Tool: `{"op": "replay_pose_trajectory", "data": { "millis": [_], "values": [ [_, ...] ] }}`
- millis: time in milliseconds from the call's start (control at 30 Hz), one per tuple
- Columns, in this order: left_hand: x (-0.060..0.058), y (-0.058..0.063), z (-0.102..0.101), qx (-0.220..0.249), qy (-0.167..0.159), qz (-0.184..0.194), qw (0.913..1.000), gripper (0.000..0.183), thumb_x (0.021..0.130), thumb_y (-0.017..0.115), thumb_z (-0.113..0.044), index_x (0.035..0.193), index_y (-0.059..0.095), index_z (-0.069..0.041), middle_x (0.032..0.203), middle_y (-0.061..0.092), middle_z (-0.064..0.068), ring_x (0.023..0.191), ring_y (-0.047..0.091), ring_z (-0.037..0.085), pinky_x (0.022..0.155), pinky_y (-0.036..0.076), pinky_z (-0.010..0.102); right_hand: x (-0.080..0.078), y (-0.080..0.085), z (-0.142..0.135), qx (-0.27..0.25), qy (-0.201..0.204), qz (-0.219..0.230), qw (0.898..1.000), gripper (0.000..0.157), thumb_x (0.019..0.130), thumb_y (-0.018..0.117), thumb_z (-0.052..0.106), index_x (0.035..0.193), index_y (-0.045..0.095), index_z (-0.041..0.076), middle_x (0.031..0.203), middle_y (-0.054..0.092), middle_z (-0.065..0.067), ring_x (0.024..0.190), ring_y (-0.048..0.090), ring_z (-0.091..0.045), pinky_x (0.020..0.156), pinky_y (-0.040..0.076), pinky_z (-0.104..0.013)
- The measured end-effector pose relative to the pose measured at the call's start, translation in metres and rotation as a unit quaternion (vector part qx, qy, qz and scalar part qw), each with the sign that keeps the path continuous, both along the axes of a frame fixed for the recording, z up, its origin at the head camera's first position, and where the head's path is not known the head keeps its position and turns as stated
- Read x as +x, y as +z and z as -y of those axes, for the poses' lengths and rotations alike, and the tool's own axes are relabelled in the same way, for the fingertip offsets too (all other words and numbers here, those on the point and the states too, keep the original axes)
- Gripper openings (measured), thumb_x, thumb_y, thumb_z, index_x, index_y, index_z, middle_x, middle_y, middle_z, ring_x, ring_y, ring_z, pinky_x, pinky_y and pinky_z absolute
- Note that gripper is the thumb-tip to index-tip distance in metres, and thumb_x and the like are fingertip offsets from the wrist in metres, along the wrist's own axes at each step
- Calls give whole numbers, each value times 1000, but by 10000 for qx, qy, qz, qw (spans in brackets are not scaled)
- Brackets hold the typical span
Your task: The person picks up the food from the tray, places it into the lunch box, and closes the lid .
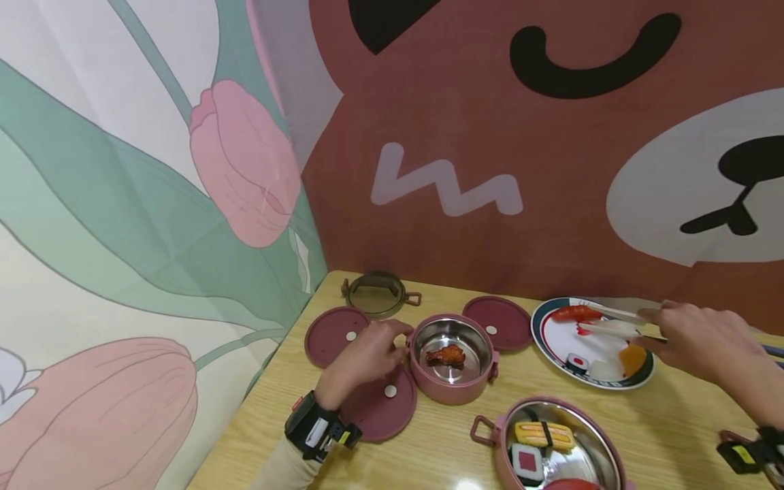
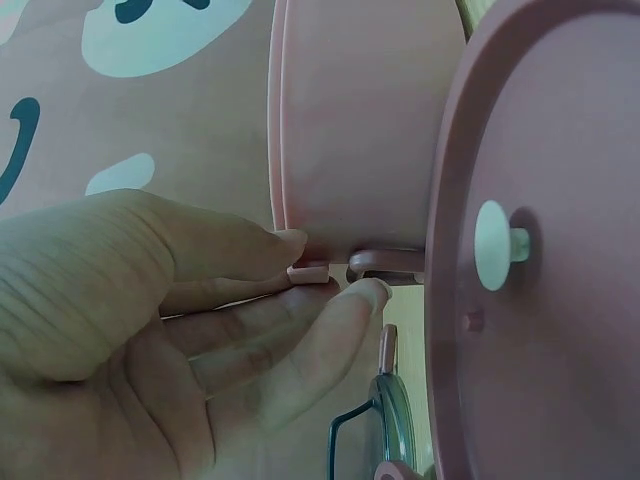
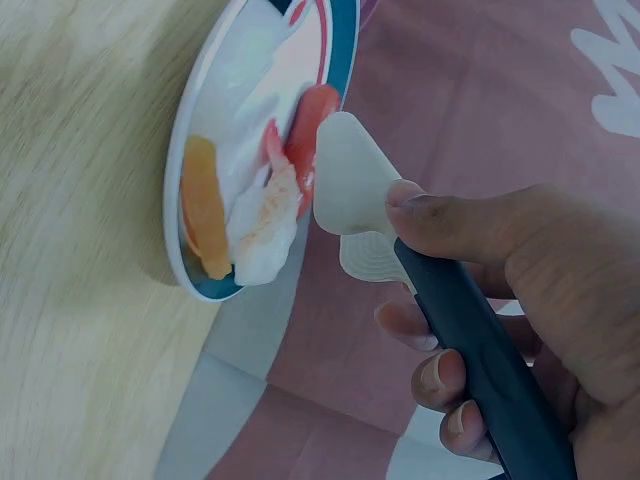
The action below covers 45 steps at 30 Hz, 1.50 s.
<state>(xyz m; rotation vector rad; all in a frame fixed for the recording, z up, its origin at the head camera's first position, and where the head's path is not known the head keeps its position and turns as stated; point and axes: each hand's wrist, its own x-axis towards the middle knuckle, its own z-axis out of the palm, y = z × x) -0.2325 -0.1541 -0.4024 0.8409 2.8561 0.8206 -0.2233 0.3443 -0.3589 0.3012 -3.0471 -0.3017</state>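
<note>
Tongs — clamped in right hand, back uppermost, extending over plate to that hand's left. Found pinched in outstretched left hand: small pink pot, at side. Below both hands, wood-grain table; beyond them — brown printed cloth.

A pair of tongs with cream tips and dark handles is held in the right hand, tips parted above a round white plate with a blue rim, near a glossy red, elongated toy food piece lying toward its far side. The left hand pinches the side handle of an upright, uncovered small pink pot with a steel interior, a brown toy drumstick inside.
</note>
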Motion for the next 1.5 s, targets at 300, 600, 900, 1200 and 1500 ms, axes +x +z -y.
{"op": "replay_pose_trajectory", "data": {
  "millis": [300, 600, 900, 1200, 1500],
  "values": [
    [-1, -1, -2, -56, -18, -234, 9997, 40, 95, 65, -7, 135, 67, -3, 125, 69, 11, 68, 62, 4, 62, 51, 23, -6, -1, -2, 175, -45, 5, 9998, 62, 77, 84, 45, 116, 74, -3, 89, 70, -20, 56, 47, -20, 44, 41, -35],
    [-1, -2, -3, -228, 53, -360, 9991, 39, 95, 65, -6, 134, 68, -5, 124, 69, 7, 77, 60, 8, 69, 50, 25, -15, -3, 4, 197, 193, -37, 9996, 54, 77, 86, 41, 111, 76, 1, 75, 66, -6, 52, 43, -17, 44, 38, -32],
    [0, -5, -5, -335, 4, -546, 9979, 37, 95, 63, -3, 132, 69, -6, 123, 72, 8, 96, 64, 14, 81, 52, 28, -27, -6, 11, 161, 331, -24, 9993, 45, 74, 89, 37, 104, 74, 7, 68, 54, 0, 52, 43, -17, 45, 38, -31],
    [1, -1, -4, -407, 10, -645, 9971, 35, 94, 61, 0, 126, 74, -9, 118, 75, 6, 105, 68, 17, 89, 55, 35, -38, -7, 28, 151, 870, -244, 9958, 44, 73, 91, 31, 104, 74, 5, 69, 53, 2, 54, 41, -16, 46, 39, -28],
    [1, 0, -4, -310, 46, -509, 9982, 34, 94, 65, -4, 127, 73, -8, 117, 73, 3, 79, 59, 8, 70, 48, 25, -37, -11, 25, 320, 1065, -825, 9904, 45, 71, 92, 30, 106, 74, 9, 63, 39, 1, 48, 36, -15, 44, 37, -28]
  ]
}}
